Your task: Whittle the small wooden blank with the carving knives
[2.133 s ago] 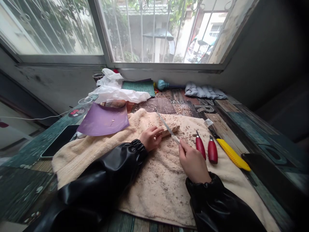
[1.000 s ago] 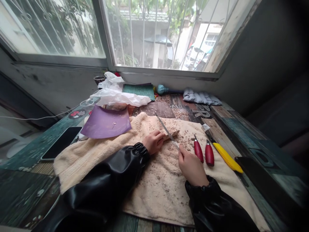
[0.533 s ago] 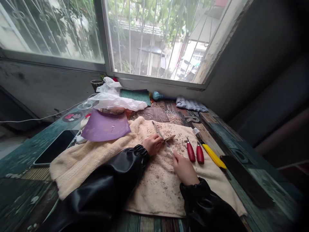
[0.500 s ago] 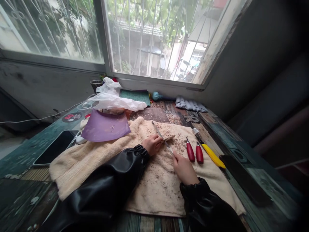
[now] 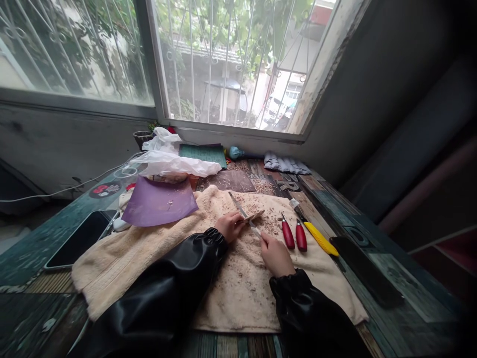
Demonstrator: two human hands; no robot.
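My left hand [image 5: 230, 226] is closed on a small, thin piece of wood [image 5: 257, 215], whose pointed end sticks out to the right of my fingers. Across that piece lies a long narrow metal file [image 5: 237, 202], its far end pointing up and left. My right hand [image 5: 276, 256] grips the file by its pale near end. Under both hands a beige towel [image 5: 238, 293] is strewn with wood shavings. Two red-handled carving tools [image 5: 287, 234] lie side by side to the right of my right hand.
Beyond the red handles lie a yellow-handled cutter [image 5: 321, 238] and a dark flat bar [image 5: 367, 271]. At left are purple sandpaper [image 5: 160, 201] and a phone [image 5: 80, 241]. A white plastic bag [image 5: 175, 163], a green sheet [image 5: 203, 154] and a grey padded bundle [image 5: 286, 163] sit near the window.
The whole scene has shifted slightly left in view as my head turned. Both hands keep their grips, and the file still crosses the wood piece.
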